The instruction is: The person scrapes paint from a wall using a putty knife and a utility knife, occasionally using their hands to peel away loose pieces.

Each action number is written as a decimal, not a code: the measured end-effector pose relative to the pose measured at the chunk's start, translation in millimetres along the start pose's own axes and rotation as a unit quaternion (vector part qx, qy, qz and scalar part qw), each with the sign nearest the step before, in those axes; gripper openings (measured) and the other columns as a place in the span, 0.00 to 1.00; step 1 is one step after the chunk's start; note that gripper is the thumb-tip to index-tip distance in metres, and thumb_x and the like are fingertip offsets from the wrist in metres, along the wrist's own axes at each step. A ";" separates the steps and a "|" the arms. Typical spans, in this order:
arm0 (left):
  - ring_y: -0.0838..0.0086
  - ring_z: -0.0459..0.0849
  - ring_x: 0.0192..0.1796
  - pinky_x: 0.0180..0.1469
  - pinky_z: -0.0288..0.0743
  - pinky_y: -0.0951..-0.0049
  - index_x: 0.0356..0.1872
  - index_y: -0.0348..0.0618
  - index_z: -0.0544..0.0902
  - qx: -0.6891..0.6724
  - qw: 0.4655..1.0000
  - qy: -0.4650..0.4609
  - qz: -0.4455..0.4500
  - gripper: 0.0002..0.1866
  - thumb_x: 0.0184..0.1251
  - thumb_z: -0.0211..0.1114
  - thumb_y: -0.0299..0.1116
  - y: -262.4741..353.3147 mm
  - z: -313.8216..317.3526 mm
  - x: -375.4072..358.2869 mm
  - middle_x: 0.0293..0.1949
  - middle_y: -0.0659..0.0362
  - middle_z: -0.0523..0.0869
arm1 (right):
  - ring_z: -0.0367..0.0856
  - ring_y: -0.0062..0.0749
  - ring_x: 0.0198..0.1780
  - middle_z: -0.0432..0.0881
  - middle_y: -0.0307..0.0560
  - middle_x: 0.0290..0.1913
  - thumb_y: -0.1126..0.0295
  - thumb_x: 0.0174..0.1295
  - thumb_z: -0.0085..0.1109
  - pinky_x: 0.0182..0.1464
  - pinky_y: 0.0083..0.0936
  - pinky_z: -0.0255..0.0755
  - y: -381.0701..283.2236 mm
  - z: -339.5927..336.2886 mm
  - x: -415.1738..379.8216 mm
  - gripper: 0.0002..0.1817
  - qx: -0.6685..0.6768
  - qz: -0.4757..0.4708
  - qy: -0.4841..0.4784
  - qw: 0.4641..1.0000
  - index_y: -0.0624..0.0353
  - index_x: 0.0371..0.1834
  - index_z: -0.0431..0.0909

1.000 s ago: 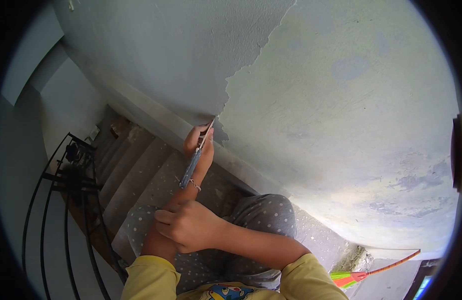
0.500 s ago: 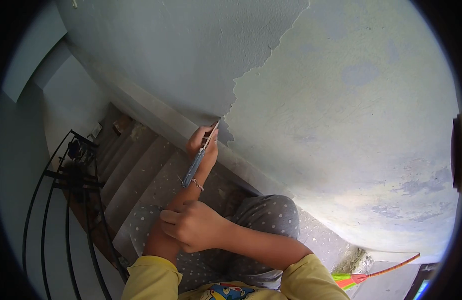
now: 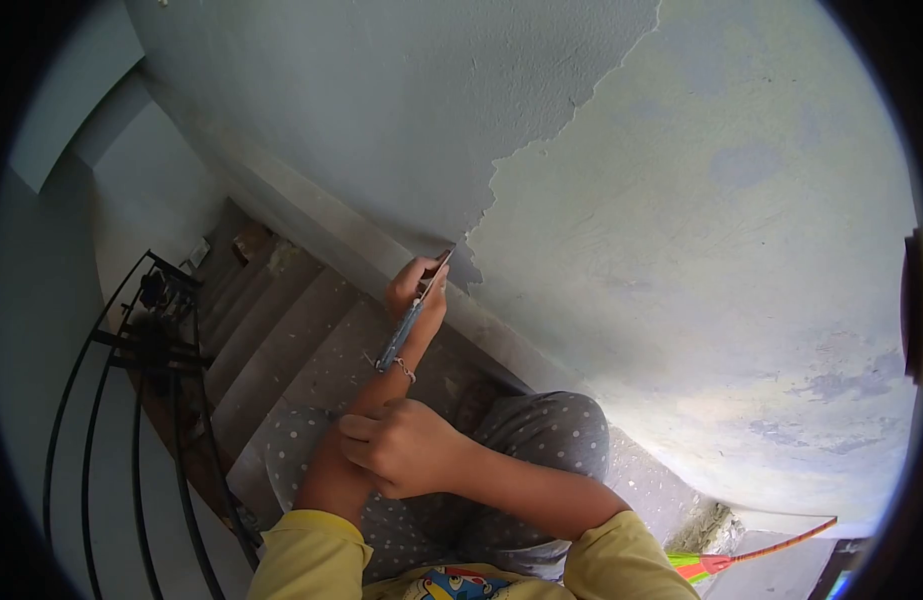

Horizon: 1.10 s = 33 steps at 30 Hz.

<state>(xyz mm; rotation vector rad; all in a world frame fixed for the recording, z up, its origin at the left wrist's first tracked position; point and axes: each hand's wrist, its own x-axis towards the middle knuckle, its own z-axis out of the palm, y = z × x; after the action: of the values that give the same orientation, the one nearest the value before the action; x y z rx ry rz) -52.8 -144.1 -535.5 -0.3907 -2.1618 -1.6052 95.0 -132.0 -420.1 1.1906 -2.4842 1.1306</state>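
Observation:
My left hand (image 3: 419, 295) is closed around a scraper (image 3: 399, 338) with a blue-grey handle, its thin blade seen edge-on. The blade tip touches or nearly touches the wall, beside the ragged edge where grey paint (image 3: 381, 110) meets a paler, stripped-looking area (image 3: 661, 230). A bracelet (image 3: 405, 370) circles my left wrist. Crossing over from the right, my right hand (image 3: 406, 450) rests on my left forearm with its fingers curled in; nothing shows in them, though the palm side is hidden.
Concrete stairs (image 3: 291, 325) with pale specks descend at the left, beside a black metal railing (image 3: 141, 430). My knees in grey dotted trousers (image 3: 541, 430) are below me. An orange and green broom-like thing (image 3: 701, 567) with a thin handle lies at the lower right.
The view has shifted slightly, so the wall and hands sit a little further right. My left hand still grips the scraper at the paint edge; my right hand stays on the forearm.

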 end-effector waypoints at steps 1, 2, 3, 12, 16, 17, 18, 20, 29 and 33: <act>0.57 0.85 0.29 0.31 0.75 0.65 0.34 0.39 0.83 -0.009 1.000 0.001 0.003 0.05 0.60 0.72 0.24 1.0 -0.6 0.8 0.28 0.51 0.85 | 0.77 0.38 0.27 0.73 0.45 0.33 0.68 0.36 0.63 0.28 0.34 0.72 0.0 0.2 0.1 0.11 0.001 0.001 0.001 1.000 0.62 0.24 0.76; 0.58 0.85 0.28 0.30 0.75 0.66 0.34 0.39 0.83 -0.018 1.000 0.003 0.006 0.05 0.61 0.72 0.24 2.3 -1.1 0.9 0.28 0.51 0.86 | 0.77 0.39 0.27 0.73 0.45 0.33 0.68 0.36 0.63 0.28 0.35 0.72 0.0 -0.2 -0.2 0.12 -0.003 0.004 -0.006 1.000 0.62 0.24 0.76; 0.58 0.85 0.28 0.30 0.75 0.66 0.34 0.39 0.83 -0.018 1.000 0.001 0.005 0.05 0.61 0.72 0.24 3.0 -1.2 0.4 0.28 0.51 0.86 | 0.78 0.39 0.27 0.73 0.45 0.33 0.68 0.36 0.63 0.28 0.35 0.72 -0.1 -0.2 -0.1 0.12 -0.008 0.006 -0.013 1.000 0.62 0.24 0.76; 0.65 0.85 0.26 0.25 0.72 0.70 0.33 0.39 0.84 -0.009 1.000 0.004 0.018 0.04 0.61 0.71 0.23 -2.1 0.2 0.6 0.29 0.53 0.87 | 0.78 0.40 0.26 0.73 0.46 0.32 0.69 0.36 0.63 0.28 0.36 0.73 3.5 3.6 3.3 0.11 0.006 0.007 -0.007 1.000 0.62 0.23 0.76; 0.63 0.84 0.26 0.25 0.73 0.69 0.33 0.38 0.83 -0.007 0.999 0.015 0.052 0.05 0.60 0.72 0.23 -6.4 1.8 -1.0 0.29 0.52 0.86 | 0.77 0.42 0.25 0.73 0.46 0.31 0.70 0.37 0.62 0.28 0.36 0.72 4.1 9.4 3.2 0.10 0.019 0.016 0.000 1.000 0.62 0.23 0.75; 0.62 0.84 0.26 0.25 0.73 0.69 0.33 0.38 0.83 -0.009 0.999 0.009 0.048 0.05 0.60 0.72 0.23 -7.1 1.4 -1.5 0.29 0.51 0.86 | 0.77 0.42 0.24 0.73 0.46 0.31 0.70 0.37 0.62 0.27 0.37 0.72 4.6 10.3 3.7 0.10 0.015 0.018 -0.002 1.000 0.62 0.23 0.75; 0.62 0.84 0.26 0.25 0.73 0.69 0.33 0.38 0.83 -0.007 0.999 0.006 0.048 0.05 0.60 0.72 0.23 -7.5 1.3 -1.6 0.29 0.51 0.86 | 0.77 0.43 0.24 0.73 0.47 0.30 0.70 0.36 0.62 0.27 0.37 0.72 5.4 10.7 4.4 0.10 0.009 0.019 -0.005 1.000 0.62 0.23 0.75; 0.59 0.85 0.28 0.27 0.74 0.67 0.33 0.38 0.81 -0.006 0.999 -0.004 0.041 0.06 0.60 0.72 0.23 -7.5 0.6 -1.6 0.28 0.51 0.85 | 0.77 0.43 0.24 0.73 0.47 0.30 0.70 0.36 0.62 0.27 0.37 0.72 5.1 9.8 5.6 0.10 0.013 0.020 0.000 1.000 0.62 0.23 0.75; 0.54 0.85 0.29 0.30 0.76 0.62 0.32 0.38 0.80 0.011 0.999 -0.009 0.036 0.06 0.60 0.72 0.23 -16.1 2.8 -4.0 0.28 0.51 0.85 | 0.77 0.44 0.25 0.73 0.47 0.31 0.71 0.36 0.62 0.28 0.38 0.72 9.0 14.1 5.7 0.10 0.026 0.021 0.004 0.999 0.63 0.23 0.75; 0.56 0.84 0.28 0.29 0.75 0.64 0.31 0.38 0.80 0.003 0.999 -0.005 0.041 0.06 0.60 0.72 0.23 -12.7 1.7 -3.7 0.28 0.51 0.85 | 0.78 0.44 0.26 0.73 0.47 0.31 0.70 0.37 0.62 0.28 0.38 0.72 9.7 12.9 6.2 0.10 0.023 0.022 -0.003 0.999 0.63 0.23 0.75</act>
<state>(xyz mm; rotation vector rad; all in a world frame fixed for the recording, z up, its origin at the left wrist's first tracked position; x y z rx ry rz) -55.7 -146.1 -548.3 -0.4794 -2.1289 -1.5556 86.0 -140.9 -431.9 1.1575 -2.5145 1.2045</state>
